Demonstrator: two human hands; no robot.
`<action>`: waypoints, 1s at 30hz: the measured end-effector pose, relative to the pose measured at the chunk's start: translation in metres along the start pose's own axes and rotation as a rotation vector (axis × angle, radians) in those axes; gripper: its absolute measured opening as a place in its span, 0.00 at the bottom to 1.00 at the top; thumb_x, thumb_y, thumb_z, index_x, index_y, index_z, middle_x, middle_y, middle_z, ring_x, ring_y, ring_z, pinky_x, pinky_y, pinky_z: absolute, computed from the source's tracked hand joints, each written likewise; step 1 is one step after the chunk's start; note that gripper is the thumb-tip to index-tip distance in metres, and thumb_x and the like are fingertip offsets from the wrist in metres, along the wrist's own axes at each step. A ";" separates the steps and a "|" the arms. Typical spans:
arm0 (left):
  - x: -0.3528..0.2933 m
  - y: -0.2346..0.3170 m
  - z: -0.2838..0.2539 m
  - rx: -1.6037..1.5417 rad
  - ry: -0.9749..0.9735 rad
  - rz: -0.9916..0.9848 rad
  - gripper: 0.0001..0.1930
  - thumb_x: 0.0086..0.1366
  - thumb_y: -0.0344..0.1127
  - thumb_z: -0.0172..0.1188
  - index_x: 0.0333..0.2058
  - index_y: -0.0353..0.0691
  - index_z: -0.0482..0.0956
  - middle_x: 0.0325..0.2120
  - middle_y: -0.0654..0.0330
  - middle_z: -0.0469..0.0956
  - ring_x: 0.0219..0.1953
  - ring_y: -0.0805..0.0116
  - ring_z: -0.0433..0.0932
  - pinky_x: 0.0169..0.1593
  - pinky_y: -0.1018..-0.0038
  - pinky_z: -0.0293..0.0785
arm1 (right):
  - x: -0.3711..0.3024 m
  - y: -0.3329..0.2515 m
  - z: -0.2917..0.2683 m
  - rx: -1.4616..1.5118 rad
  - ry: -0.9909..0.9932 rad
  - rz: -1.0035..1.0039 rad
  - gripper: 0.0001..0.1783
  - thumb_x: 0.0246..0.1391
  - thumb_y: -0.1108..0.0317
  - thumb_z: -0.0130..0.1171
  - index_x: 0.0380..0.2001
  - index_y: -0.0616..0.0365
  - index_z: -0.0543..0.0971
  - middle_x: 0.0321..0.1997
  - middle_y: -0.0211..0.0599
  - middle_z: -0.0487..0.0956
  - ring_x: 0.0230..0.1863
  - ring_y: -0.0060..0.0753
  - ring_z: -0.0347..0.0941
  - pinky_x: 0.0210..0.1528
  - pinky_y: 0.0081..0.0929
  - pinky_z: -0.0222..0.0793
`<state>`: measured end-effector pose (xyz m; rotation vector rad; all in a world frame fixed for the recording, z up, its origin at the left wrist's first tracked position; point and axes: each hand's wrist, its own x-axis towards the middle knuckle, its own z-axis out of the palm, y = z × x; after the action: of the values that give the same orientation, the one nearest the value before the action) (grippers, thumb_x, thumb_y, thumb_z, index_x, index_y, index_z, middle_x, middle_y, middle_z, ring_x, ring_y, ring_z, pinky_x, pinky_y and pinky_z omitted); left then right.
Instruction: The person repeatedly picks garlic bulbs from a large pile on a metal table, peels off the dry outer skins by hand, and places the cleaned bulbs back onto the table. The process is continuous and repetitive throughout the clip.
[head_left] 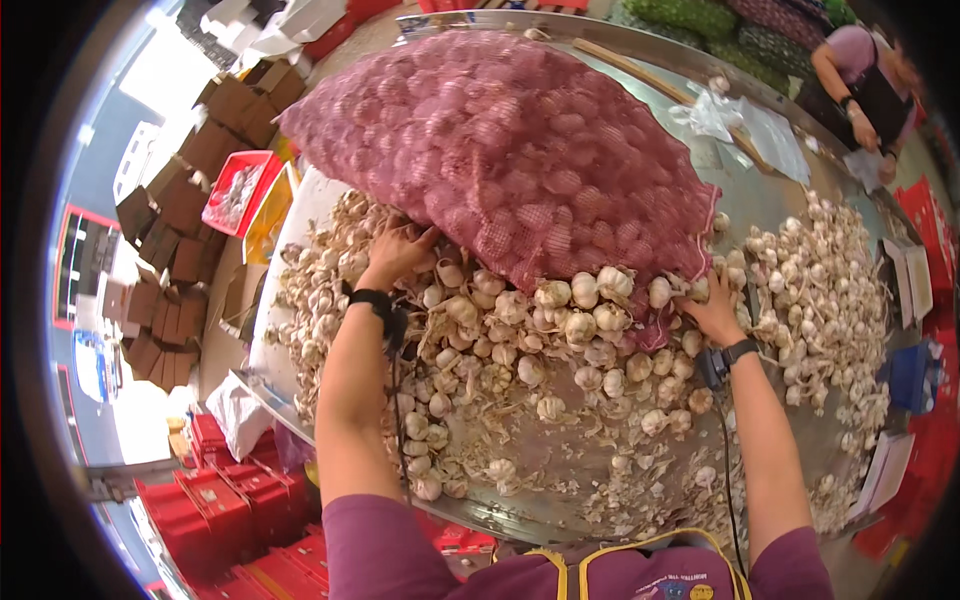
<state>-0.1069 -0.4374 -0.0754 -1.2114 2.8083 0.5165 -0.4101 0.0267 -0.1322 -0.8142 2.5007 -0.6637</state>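
Note:
A big purple mesh sack (pixel 500 150) full of garlic bulbs lies across the metal table, its near edge resting over loose bulbs. At the sack's lower left edge is my left hand (pixel 402 250), closed on the netting, with its fingertips partly hidden under the sack. My right hand (pixel 712 308) grips the sack's lower right corner, close to several bulbs; part of its fingers is hidden. Loose garlic bulbs (pixel 580 327) lie heaped between my hands, and more of them (pixel 820 290) spread along the right side. Both wrists wear dark bands with cables.
Dry garlic skins litter the near part of the table (pixel 560 455). A wooden stick (pixel 635 70) and clear plastic bags (pixel 745 120) lie at the far right. Red crates (pixel 215 510) stand at the lower left, cardboard boxes (pixel 180 250) beyond. Another person (pixel 870 85) works at the far right.

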 end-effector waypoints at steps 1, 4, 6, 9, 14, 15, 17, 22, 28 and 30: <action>0.001 0.015 -0.003 -0.007 -0.087 0.002 0.33 0.60 0.66 0.53 0.53 0.45 0.76 0.58 0.53 0.70 0.57 0.52 0.70 0.58 0.65 0.67 | -0.004 -0.001 -0.001 0.032 -0.005 0.006 0.52 0.45 0.41 0.63 0.68 0.53 0.55 0.73 0.58 0.46 0.76 0.57 0.30 0.69 0.65 0.21; -0.028 0.044 -0.011 -0.281 -0.256 -0.018 0.32 0.58 0.58 0.60 0.55 0.43 0.75 0.53 0.50 0.74 0.51 0.51 0.76 0.56 0.63 0.70 | -0.009 -0.017 0.011 0.110 -0.058 0.018 0.50 0.48 0.42 0.61 0.67 0.57 0.56 0.71 0.57 0.55 0.74 0.54 0.40 0.72 0.52 0.25; -0.027 0.008 0.030 -0.327 -0.218 -0.014 0.33 0.58 0.56 0.61 0.55 0.39 0.74 0.51 0.51 0.77 0.52 0.56 0.75 0.56 0.64 0.68 | -0.019 -0.035 0.016 0.141 -0.099 -0.030 0.49 0.49 0.42 0.58 0.67 0.58 0.56 0.70 0.56 0.58 0.73 0.51 0.47 0.73 0.49 0.25; -0.053 0.023 0.045 -0.520 -0.298 0.068 0.35 0.56 0.56 0.61 0.57 0.38 0.73 0.53 0.43 0.73 0.58 0.51 0.68 0.61 0.62 0.63 | -0.030 -0.029 0.027 0.008 -0.056 -0.057 0.48 0.50 0.42 0.56 0.67 0.58 0.56 0.68 0.55 0.61 0.71 0.49 0.52 0.74 0.48 0.23; -0.116 0.069 0.045 -0.450 -0.327 0.166 0.40 0.55 0.63 0.58 0.63 0.48 0.67 0.66 0.36 0.53 0.70 0.37 0.46 0.70 0.53 0.48 | -0.056 -0.027 0.036 0.030 -0.096 -0.028 0.48 0.53 0.45 0.55 0.70 0.56 0.49 0.70 0.53 0.59 0.72 0.48 0.49 0.75 0.47 0.21; -0.130 0.070 0.048 -0.469 -0.322 0.151 0.41 0.55 0.64 0.57 0.63 0.49 0.66 0.66 0.36 0.53 0.70 0.37 0.46 0.70 0.52 0.48 | -0.065 -0.032 0.033 0.054 -0.134 -0.020 0.48 0.54 0.46 0.55 0.70 0.55 0.48 0.70 0.53 0.58 0.73 0.48 0.49 0.75 0.47 0.20; -0.156 0.071 0.058 -0.507 -0.314 0.125 0.42 0.54 0.66 0.57 0.65 0.53 0.64 0.66 0.36 0.52 0.69 0.35 0.45 0.70 0.51 0.48 | -0.087 -0.031 0.040 0.038 -0.029 -0.099 0.44 0.55 0.46 0.55 0.69 0.53 0.52 0.69 0.51 0.60 0.72 0.49 0.48 0.75 0.50 0.21; -0.231 0.113 0.070 -0.556 -0.403 0.216 0.44 0.56 0.70 0.54 0.66 0.53 0.61 0.68 0.39 0.42 0.68 0.38 0.52 0.63 0.43 0.60 | -0.157 -0.018 0.053 -0.003 -0.106 -0.175 0.38 0.58 0.48 0.56 0.67 0.48 0.57 0.66 0.47 0.65 0.66 0.52 0.60 0.74 0.55 0.26; -0.319 0.152 0.082 -0.123 -0.164 0.376 0.39 0.61 0.58 0.57 0.68 0.55 0.57 0.69 0.44 0.44 0.70 0.42 0.45 0.65 0.34 0.43 | -0.250 -0.027 0.055 -0.172 0.049 -0.210 0.42 0.55 0.65 0.58 0.69 0.41 0.50 0.69 0.42 0.60 0.70 0.50 0.53 0.74 0.58 0.31; -0.346 0.148 0.086 -0.099 -0.171 0.397 0.39 0.61 0.57 0.57 0.68 0.57 0.55 0.70 0.46 0.44 0.71 0.44 0.45 0.64 0.32 0.40 | -0.272 -0.032 0.046 -0.189 0.169 -0.206 0.43 0.50 0.73 0.55 0.69 0.43 0.53 0.69 0.42 0.60 0.72 0.51 0.49 0.73 0.55 0.38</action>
<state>0.0198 -0.0732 -0.0567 -0.5794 2.9039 0.7457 -0.1722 0.1611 -0.0852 -1.1396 2.6856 -0.5897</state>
